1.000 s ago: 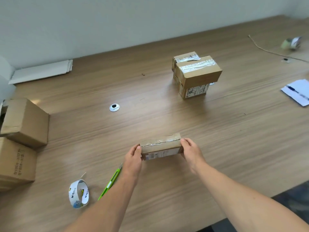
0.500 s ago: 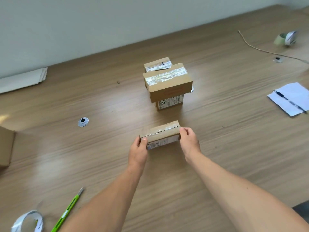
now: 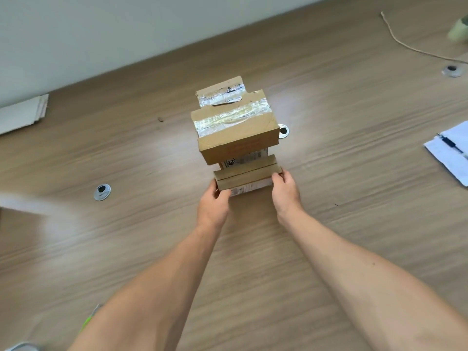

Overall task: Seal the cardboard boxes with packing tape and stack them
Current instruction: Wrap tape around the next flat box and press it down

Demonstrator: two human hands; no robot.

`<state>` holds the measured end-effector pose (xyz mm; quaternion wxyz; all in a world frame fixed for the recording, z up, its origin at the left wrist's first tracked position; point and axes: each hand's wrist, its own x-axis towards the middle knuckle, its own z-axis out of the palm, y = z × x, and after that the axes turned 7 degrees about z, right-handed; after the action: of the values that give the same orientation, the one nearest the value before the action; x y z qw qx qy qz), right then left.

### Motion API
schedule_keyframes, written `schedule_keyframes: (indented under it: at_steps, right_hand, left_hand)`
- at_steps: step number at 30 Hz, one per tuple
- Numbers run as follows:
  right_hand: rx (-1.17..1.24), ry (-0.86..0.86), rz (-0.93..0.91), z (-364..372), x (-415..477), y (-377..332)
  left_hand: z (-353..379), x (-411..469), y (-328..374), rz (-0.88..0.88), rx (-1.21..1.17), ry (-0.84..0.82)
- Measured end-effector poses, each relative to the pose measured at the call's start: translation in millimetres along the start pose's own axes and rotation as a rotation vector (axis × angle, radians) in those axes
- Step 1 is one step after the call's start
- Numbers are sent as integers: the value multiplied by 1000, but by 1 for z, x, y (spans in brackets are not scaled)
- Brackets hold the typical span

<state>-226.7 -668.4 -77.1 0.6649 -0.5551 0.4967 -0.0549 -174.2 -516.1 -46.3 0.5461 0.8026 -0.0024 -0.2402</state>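
Person's got both arms bare: L forearm [image 3: 157,287] and R forearm [image 3: 367,274] uncovered right to the near frame edge. L hand [image 3: 212,206] and R hand [image 3: 286,192] bare too, wrists incl. Small dark spot [image 3: 374,263] on R forearm, approx mid-length. Nails too blurred to judge.

Office or meeting room, most likely. Long wood-laminate table [image 3: 354,224] with round metal cable grommets [image 3: 102,192] set into the top, a desk fitting. Plain pale wall [image 3: 126,26] runs along the far edge. Papers [image 3: 455,160] with a pen [image 3: 449,143] on them at the right. Flat cardboard sheets [image 3: 20,114] lie by the wall, left. Taped boxes [image 3: 234,127] stacked mid-table, string [image 3: 405,44] far right: packing done at a desk.
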Motion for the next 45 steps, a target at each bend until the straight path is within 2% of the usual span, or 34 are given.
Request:
schedule_keyframes:
  at_steps: [11, 16, 23, 31, 45]
  right_hand:
    - [21, -39, 4, 12, 22, 7]
    - [120, 0, 111, 8, 16, 10]
    - [-12, 23, 115, 4, -14, 24]
    - [-211, -208, 110, 40, -77, 64]
    - [-520, -530, -7, 156, -236, 139]
  left_hand:
    - [8, 24, -8, -19, 21, -4]
    - [3, 23, -4, -98, -38, -13]
    - [-24, -5, -20, -118, 22, 4]
    - [-64, -62, -54, -100, 99, 94]
    - [-214, -190, -158, -171, -94, 417]
